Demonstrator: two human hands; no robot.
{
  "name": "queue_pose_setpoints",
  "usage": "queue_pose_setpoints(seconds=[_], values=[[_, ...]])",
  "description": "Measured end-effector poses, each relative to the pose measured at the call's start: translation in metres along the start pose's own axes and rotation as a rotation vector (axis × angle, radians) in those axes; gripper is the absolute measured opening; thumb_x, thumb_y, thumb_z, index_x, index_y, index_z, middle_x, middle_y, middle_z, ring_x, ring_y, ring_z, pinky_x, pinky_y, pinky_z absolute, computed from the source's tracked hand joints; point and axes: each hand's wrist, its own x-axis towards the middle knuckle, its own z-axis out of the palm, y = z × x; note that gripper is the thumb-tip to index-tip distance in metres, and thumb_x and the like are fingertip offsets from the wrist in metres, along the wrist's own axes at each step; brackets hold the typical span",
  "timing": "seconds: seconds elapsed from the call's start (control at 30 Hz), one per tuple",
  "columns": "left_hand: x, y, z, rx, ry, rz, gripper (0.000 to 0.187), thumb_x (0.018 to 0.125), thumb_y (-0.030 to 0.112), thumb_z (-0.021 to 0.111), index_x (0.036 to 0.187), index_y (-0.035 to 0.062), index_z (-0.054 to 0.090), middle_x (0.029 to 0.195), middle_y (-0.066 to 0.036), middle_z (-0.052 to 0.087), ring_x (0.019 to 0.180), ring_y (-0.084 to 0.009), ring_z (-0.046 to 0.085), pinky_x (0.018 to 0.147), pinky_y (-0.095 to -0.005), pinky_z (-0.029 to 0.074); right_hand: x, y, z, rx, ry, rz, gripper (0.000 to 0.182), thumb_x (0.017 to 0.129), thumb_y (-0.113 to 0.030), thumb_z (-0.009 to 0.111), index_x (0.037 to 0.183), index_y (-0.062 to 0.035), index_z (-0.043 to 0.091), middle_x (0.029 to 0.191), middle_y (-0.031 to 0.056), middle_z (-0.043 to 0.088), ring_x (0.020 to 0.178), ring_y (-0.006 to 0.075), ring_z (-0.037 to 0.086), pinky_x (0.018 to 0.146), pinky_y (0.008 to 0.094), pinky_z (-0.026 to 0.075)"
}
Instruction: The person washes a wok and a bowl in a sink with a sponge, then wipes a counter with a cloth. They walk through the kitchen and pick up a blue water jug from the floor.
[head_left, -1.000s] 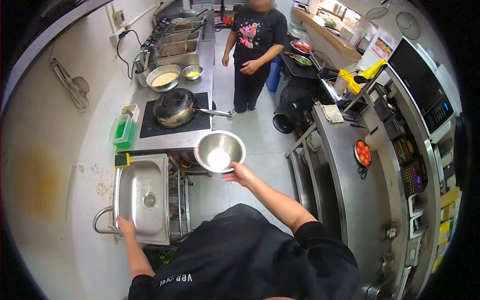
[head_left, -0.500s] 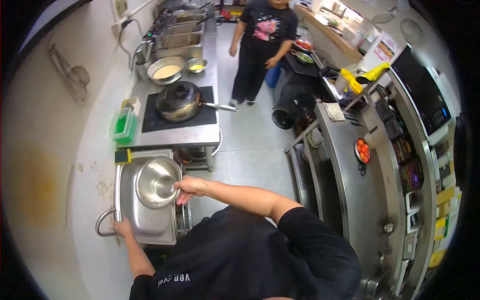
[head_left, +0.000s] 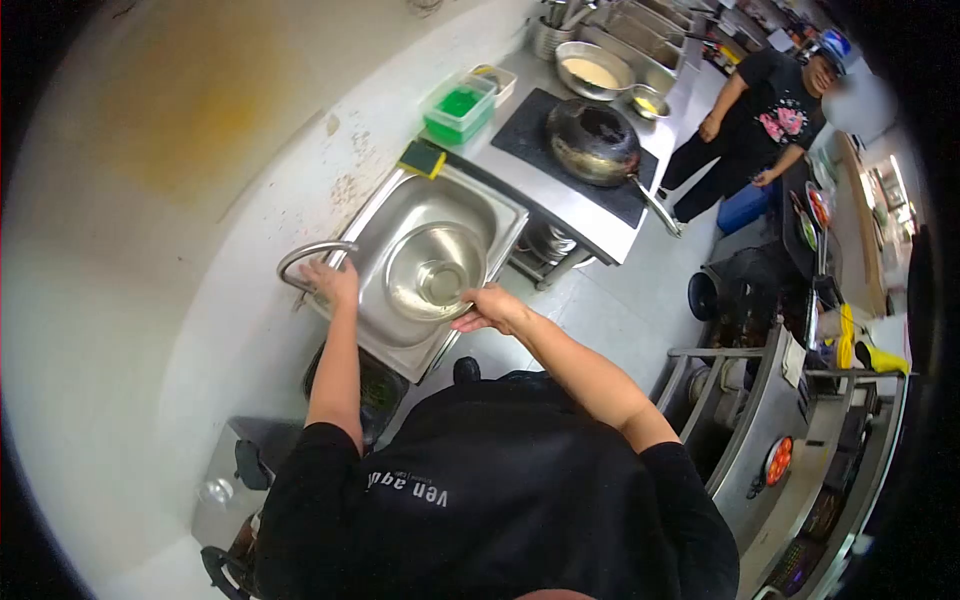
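Bowl: one round, shiny stainless-steel bowl (head_left: 410,268), wide at the rim and narrower at the base. Location: over the basin of a rectangular stainless-steel sink (head_left: 372,315), mouth toward the camera; contact with the basin floor cannot be told.

Right hand (head_left: 490,308): bare, at the bowl's lower right edge, pinching the rim between thumb and fingers.

Left hand (head_left: 335,283): bare, fingers extended, beside the lower end of a curved silver metal faucet (head_left: 300,257) at the sink's wall side; whether the fingers close on anything cannot be told.

Sink corner: one rectangular yellow-and-dark sponge (head_left: 422,159).

Adjoining counter, stainless steel (head_left: 575,205): one clear plastic box with bright green contents (head_left: 459,112); one black rectangular mat (head_left: 512,130) bearing a dark, scorched, dome-shaped pan (head_left: 592,142), bottom up, with a long silver handle; one large metal bowl of cream-coloured liquid (head_left: 593,73); beside it, one small metal bowl with yellow contents (head_left: 650,104).

Aisle beyond: one standing co-worker (head_left: 775,110) in a black shirt with pink print and a blue cap, hands well apart from the bowl.

Right-hand steel worktop (head_left: 745,440): one round dish of red tomatoes (head_left: 778,460).
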Motion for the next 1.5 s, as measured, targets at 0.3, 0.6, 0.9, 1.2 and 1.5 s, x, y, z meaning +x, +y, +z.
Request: queue_pose_setpoints(seconds=[0.3,0.6,0.9,1.2,1.5], values=[[0.018,-0.018,0.019,-0.161,0.160,-0.310,0.072,0.080,0.025,0.062,0.127,-0.0181,0.030,0.135,-0.035,0.030,0.129,-0.0429,0.027,0.109,-0.0416,0.022,0.035,-0.011,-0.012,-0.007,-0.127,0.100,0.046,0.088,-0.014,0.050,0.116,0.0198,0.037,0.115,0.0300,0.048,0.080,0.0351,0.065,0.061,0.0338,0.059],[-0.025,0.004,0.005,-0.475,-0.427,-0.528,0.035,0.089,0.026,0.052,0.112,0.0005,0.055,0.117,-0.021,0.054,0.107,-0.0325,0.053,0.091,-0.0414,0.043,0.105,-0.035,-0.018,-0.108,-0.242,0.225,0.037,0.089,-0.010,0.045,0.115,0.0153,0.040,0.110,0.0263,0.052,0.084,0.0352,0.064,0.067,0.0364,0.058],[-0.023,0.052,0.027,-1.013,-0.483,-0.970,0.048,0.079,0.004,0.060,0.126,0.0068,0.049,0.123,-0.014,0.052,0.111,-0.0288,0.052,0.094,-0.0390,0.044,0.204,-0.099,-0.055,-1.433,-0.138,-0.201,0.076,0.088,-0.049,0.048,0.130,0.0128,0.031,0.128,0.0279,0.042,0.119,0.0416,0.043,0.099,0.0456,0.037],[-0.039,0.129,-0.003,0.133,-0.118,0.503,0.066,0.067,-0.012,0.053,0.124,0.0204,0.053,0.131,-0.014,0.045,0.123,-0.0370,0.041,0.103,-0.0510,0.031,0.315,-0.188,-0.046,-2.005,0.265,-0.902,0.059,0.089,-0.029,0.049,0.142,-0.0156,0.026,0.143,0.0266,0.022,0.135,0.0400,0.017,0.108,0.0476,0.020],[-0.044,0.099,0.020,-0.556,0.008,-0.773,0.030,0.091,0.011,0.046,0.117,-0.0022,0.054,0.109,-0.015,0.060,0.097,-0.0222,0.055,0.085,-0.0318,0.042,0.240,-0.284,-0.014,-1.683,0.386,-1.194,0.032,0.079,-0.027,0.057,0.105,-0.0113,0.064,0.111,0.0173,0.053,0.099,0.0331,0.052,0.086,0.0412,0.044]])
